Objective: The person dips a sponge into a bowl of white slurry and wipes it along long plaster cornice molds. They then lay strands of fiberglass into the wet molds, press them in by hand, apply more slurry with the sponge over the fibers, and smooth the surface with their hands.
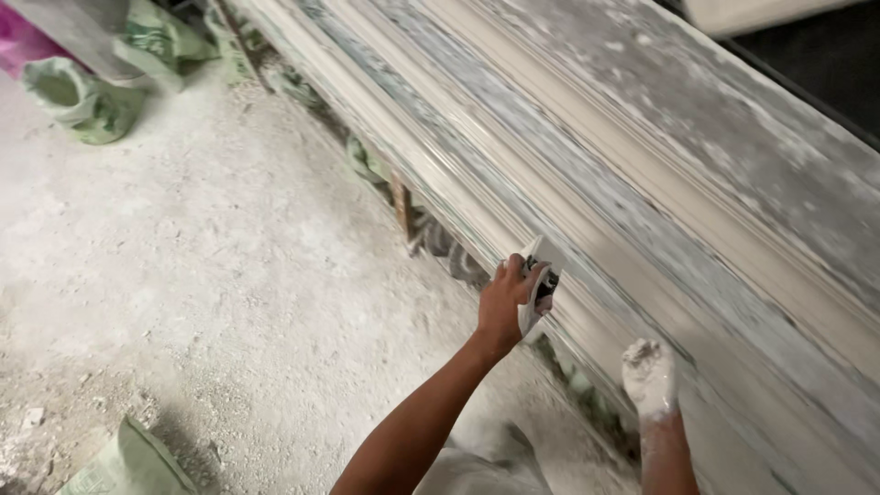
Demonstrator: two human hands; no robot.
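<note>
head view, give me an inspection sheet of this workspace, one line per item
surface: long moulding bench, streaked with white plaster.
job's things: small flat tool pressed to the bench's ridged edge.
clutter: green sacks upper left, another sack bottom left.
grippers: left hand grips the tool; right hand, plaster-coated, rests on the bench edge.
cables: nothing seen.
surroundings: dusty floor with plaster crumbs; wooden support under the bench.

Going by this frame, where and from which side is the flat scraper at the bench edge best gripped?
Grip the scraper by its near, floor-side end, coming from the floor side as the left hand does. It is thin and flat, and its far edge lies against the long moulding, so only the near end seems free.
</note>
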